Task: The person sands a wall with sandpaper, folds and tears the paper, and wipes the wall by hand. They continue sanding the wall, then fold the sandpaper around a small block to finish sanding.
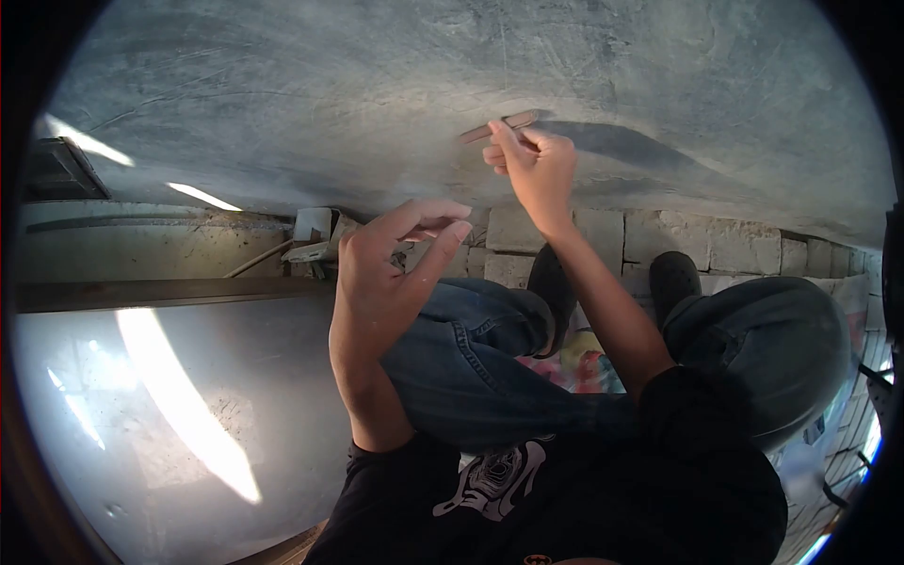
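My right hand (539, 174) pinches a thin brown strip (480, 132), which looks like folded sandpaper, against a smooth grey wall (377, 104). The strip lies at a slant, its left end lower than its right. Its exact kind is hard to make out. A dark shadow of the hand falls on the wall to the right. My left hand (391, 259) hangs in the air below and to the left, thumb and fingers curved with a narrow gap between their tips. Nothing shows between those fingers, and pale dust marks the skin.
Pale bricks (659, 240) run along the wall's foot. A shiny grey panel (188, 424) with bright sun patches lies at left, beside a dark wooden edge (169, 294). My dark clogs (674, 282) rest near a colourful patterned sheet (589, 363). Scraps (315, 235) stand by the wall.
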{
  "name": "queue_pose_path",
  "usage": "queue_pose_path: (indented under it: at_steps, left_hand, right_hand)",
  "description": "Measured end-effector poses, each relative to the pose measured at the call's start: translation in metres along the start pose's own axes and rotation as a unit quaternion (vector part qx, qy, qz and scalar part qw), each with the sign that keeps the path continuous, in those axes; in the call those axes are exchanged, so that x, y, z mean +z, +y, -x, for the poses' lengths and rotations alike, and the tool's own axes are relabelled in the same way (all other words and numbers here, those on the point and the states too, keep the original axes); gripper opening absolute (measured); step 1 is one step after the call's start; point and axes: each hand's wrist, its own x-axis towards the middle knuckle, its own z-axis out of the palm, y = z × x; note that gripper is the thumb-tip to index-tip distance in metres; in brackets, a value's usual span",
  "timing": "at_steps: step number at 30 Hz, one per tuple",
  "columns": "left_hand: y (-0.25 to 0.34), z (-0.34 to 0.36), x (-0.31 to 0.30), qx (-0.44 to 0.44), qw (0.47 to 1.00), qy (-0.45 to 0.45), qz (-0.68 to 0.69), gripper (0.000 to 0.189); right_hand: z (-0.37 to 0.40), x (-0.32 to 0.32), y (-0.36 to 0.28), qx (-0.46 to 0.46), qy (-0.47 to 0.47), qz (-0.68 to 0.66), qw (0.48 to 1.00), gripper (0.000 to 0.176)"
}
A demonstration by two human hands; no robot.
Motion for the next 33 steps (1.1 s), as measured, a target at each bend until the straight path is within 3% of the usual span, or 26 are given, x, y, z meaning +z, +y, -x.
queue_pose_path:
  at_steps: [6,13,15,17,19,21,22,25,28,31,33]
  left_hand:
    - [0.004,0.000,0.000,0.001,1.000,0.001,-0.017,0.013]
    - [0.013,0.007,-0.003,0.044,0.999,0.002,0.011,0.012]
    - [0.011,0.008,-0.005,0.060,0.998,-0.017,0.007,0.012]
    - [0.010,0.012,-0.001,0.065,0.997,-0.009,0.032,0.012]
    - [0.012,0.016,-0.001,0.074,0.996,-0.002,0.059,0.012]
    - [0.023,0.019,-0.003,0.111,0.990,-0.083,0.032,0.013]
    - [0.029,0.020,-0.007,0.095,0.987,-0.129,0.004,0.019]
    - [0.021,0.019,-0.001,0.123,0.986,-0.111,0.014,0.020]
    - [0.017,0.020,-0.001,0.144,0.984,-0.100,-0.007,0.020]
    - [0.014,0.026,0.002,0.166,0.980,-0.108,0.004,0.021]
    - [0.016,0.026,0.000,0.159,0.974,-0.163,-0.015,0.023]
  right_hand:
    - [-0.006,0.001,-0.027,0.007,0.027,-0.051,0.998,0.031]
    - [0.002,0.031,-0.009,0.037,0.010,-0.139,0.990,0.028]
    - [0.000,0.017,-0.020,0.017,0.085,-0.189,0.978,0.028]
    - [-0.001,0.014,-0.022,0.013,0.089,-0.158,0.983,0.028]
    - [0.000,0.028,-0.014,-0.011,0.034,-0.141,0.989,0.027]
    - [0.003,0.045,-0.001,-0.022,-0.011,-0.063,0.998,0.027]
    - [0.003,0.053,0.001,-0.026,-0.010,-0.065,0.998,0.028]
    - [0.006,0.052,0.001,-0.021,-0.021,-0.095,0.995,0.028]
    - [0.006,0.024,-0.015,0.021,0.108,-0.102,0.989,0.027]
    - [0.006,0.031,-0.008,0.015,0.062,-0.113,0.991,0.025]
    - [0.007,0.056,-0.006,0.035,0.022,-0.066,0.997,0.024]
